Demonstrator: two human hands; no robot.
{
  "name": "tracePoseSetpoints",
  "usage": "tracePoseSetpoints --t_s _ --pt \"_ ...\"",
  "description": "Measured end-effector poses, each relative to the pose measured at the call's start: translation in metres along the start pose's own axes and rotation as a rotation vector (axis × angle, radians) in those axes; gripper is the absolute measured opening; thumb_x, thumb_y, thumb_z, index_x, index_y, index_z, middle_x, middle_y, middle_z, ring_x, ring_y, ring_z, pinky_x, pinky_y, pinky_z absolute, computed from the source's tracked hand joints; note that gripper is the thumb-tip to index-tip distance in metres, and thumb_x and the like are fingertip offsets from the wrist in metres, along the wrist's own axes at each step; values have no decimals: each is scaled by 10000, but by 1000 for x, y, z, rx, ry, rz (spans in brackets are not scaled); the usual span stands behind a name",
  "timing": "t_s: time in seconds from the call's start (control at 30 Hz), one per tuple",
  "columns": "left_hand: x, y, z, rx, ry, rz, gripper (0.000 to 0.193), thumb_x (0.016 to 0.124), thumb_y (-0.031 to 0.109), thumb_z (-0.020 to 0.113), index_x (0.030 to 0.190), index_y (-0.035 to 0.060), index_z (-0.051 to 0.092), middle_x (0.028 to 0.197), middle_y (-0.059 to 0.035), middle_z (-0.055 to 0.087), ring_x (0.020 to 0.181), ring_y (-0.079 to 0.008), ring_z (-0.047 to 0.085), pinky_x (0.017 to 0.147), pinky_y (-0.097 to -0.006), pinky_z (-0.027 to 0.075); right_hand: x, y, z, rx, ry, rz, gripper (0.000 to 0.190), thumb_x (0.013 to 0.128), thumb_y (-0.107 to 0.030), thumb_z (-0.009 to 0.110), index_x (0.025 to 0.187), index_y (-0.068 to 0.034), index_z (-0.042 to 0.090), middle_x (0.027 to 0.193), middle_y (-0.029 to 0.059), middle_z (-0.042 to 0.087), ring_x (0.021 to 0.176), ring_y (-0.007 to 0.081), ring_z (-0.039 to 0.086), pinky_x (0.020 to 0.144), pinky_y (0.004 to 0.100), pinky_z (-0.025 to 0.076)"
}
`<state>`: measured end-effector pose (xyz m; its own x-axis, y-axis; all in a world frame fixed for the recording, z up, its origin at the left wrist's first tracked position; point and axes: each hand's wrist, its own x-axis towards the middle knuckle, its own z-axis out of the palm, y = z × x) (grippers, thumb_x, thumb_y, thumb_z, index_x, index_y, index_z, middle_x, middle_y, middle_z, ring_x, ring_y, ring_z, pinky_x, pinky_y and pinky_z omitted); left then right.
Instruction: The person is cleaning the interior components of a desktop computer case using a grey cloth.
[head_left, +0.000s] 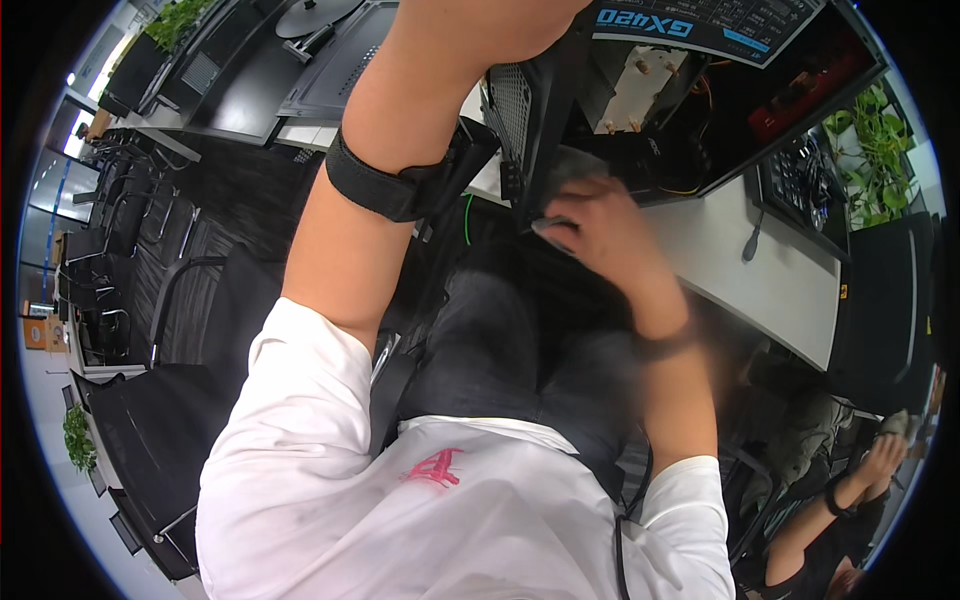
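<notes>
An open desktop computer case (540, 112) stands before me at the top, with a labelled power supply (697, 26), a CPU cooler (641, 86) and cables inside. My left hand (517, 30) reaches to the case's upper edge; the picture's rim cuts it off, so its fingers are hidden. My right hand (600, 225), somewhat blurred, holds a grey cloth (574, 165) at the lower front corner of the case. Part of the cloth shows above the fingers and part beside the thumb.
A white desk (772, 277) lies under the case. On its right are a black tray (806, 180) with small parts and a leafy plant (874, 150). A perforated metal panel (337, 67) lies at upper left. Black chairs (202, 315) stand left; a co-worker's arm (817, 517) shows lower right.
</notes>
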<state>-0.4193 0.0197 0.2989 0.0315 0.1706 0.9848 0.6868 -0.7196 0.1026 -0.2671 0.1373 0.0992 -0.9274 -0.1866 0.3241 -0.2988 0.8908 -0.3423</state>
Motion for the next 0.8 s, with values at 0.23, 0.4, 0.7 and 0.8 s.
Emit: tracePoseSetpoints --t_s 0.23,0.4,0.7,0.8 --pt "0 -4 0 32 -7 115 238 894 74 619 1098 -50 615 877 -44 623 742 -54 546 655 -203 435 -8 16 1 118 20 2 182 776 -244 761 877 -96 733 957 45 680 970 289 635 865 416 504" --pt "6 -6 -5 72 6 174 220 885 53 627 1072 -63 615 892 -39 618 744 -53 537 648 -201 430 -5 7 -3 14 60 37 200 777 -274 760 865 -97 728 928 47 670 929 290 648 850 416 514" --pt "1 -6 -2 75 5 168 217 871 43 626 1062 -61 624 892 -43 613 745 -52 536 647 -200 430 -2 2 8 78 115 19 253 762 -350 774 794 -106 717 872 38 679 912 274 656 810 407 514" --pt "1 -4 1 62 16 176 223 869 49 630 1062 -60 625 888 -44 610 742 -56 533 652 -205 432 -3 2 0 59 74 123 301 741 -386 786 785 -97 716 877 56 690 916 276 659 797 405 516"
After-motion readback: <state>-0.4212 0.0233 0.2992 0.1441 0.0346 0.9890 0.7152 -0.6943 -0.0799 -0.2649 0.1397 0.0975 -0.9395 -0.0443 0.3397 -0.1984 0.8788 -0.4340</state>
